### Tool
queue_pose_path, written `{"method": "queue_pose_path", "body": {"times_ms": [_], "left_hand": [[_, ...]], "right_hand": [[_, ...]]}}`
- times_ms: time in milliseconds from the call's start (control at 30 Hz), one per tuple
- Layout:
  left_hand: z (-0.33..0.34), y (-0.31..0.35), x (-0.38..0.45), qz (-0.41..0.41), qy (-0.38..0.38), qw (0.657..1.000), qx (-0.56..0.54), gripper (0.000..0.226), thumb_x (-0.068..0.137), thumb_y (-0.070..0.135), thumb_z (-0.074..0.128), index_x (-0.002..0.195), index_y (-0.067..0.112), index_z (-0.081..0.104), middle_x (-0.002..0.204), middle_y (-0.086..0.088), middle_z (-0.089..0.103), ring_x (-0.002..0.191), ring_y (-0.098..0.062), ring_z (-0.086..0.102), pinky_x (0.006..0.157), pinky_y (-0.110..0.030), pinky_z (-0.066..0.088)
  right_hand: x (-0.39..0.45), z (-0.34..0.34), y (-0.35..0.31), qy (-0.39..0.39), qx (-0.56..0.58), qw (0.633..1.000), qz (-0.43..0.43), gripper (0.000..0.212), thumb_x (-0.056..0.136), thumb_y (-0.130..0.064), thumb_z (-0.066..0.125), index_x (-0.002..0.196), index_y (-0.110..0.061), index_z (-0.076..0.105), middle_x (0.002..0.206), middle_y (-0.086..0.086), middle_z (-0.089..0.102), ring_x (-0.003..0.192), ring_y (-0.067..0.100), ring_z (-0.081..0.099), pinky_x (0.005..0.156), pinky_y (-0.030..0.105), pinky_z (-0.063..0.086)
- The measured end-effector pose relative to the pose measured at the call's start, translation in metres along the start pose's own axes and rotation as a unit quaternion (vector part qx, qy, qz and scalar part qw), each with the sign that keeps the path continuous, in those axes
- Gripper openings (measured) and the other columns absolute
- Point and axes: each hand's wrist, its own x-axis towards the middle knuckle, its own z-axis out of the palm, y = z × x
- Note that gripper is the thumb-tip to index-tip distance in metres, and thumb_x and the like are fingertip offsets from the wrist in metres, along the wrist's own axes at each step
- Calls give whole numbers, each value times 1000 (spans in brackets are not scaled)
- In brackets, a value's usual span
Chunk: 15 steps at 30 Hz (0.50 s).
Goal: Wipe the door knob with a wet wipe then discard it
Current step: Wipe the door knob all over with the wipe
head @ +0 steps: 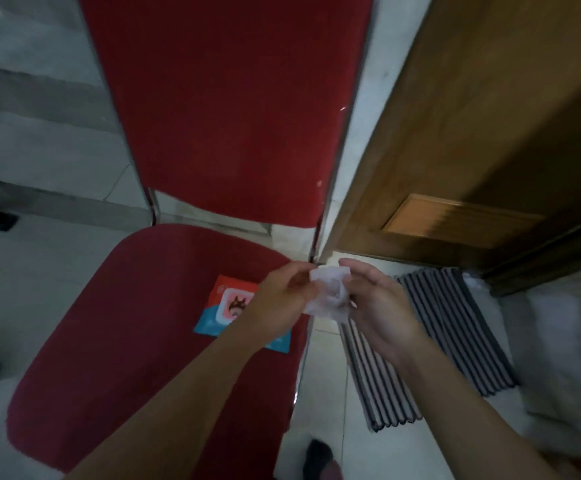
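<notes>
Wipes packet (225,308) lies on red chair (136,327).

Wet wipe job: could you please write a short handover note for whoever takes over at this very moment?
Left hand and right hand: both pinch the white wet wipe, held crumpled between them above the right edge of the chair seat.
Wipe pack: lies flat on the red chair, partly hidden by the left hand.
Wooden door: to the right, with a striped mat on the floor at its foot. The door knob is not in view, and no bin is in view.
Done: a wipe is out and in hand.
Cannot tell: whether the knob has been wiped.
Left: wipe the knob if needed, then discard the wipe.
</notes>
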Motion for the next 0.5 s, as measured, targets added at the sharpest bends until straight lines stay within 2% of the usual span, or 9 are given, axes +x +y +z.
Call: {"method": "queue_pose_path", "body": {"times_ms": [67, 167, 267, 400, 500], "left_hand": [[14, 34, -1, 16, -28, 999, 17, 21, 81, 16, 64, 101, 9, 65, 88, -7, 67, 80, -18, 60, 72, -30, 47], [27, 79, -3, 49, -54, 997, 14, 3, 79, 16, 65, 80, 14, 65, 71, -6, 63, 65, -13, 56, 65, -34, 44], [43, 130, -1, 57, -90, 994, -1, 6, 75, 21, 64, 69, 23, 63, 69, -7, 62, 68, -18, 56, 70, -44, 48], [76, 201, 2, 107, -149, 983, -16, 13, 86, 14, 59, 75, 20, 59, 58, 5, 59, 49, -5, 51, 57, -25, 42], [104, 251, -1, 146, -166, 975, -15, 9, 87, 14, 58, 82, 21, 61, 71, 6, 63, 60, 0, 55, 56, -17, 44]], "right_hand": [[-20, -10, -31, 6, 22, 1000, -16, 26, 88, 4, 47, 108, -6, 59, 113, 26, 60, 98, 33, 60, 81, 40, 51], [-45, -28, -67, 16, 64, 997, -25, 28, 88, 6, 45, 106, -8, 60, 114, 26, 57, 102, 34, 59, 90, 47, 48], [-70, -54, -108, 34, 84, 995, -42, 30, 85, 7, 50, 109, -9, 59, 120, 27, 55, 112, 40, 55, 99, 52, 43], [-107, -96, -164, 55, 83, 990, -102, 38, 77, 8, 60, 112, -7, 57, 104, 17, 61, 90, 29, 62, 83, 41, 51], [-131, -130, -199, 76, 7, 987, -139, 43, 69, 5, 70, 107, -11, 61, 104, 13, 66, 88, 26, 67, 75, 38, 55]]}}
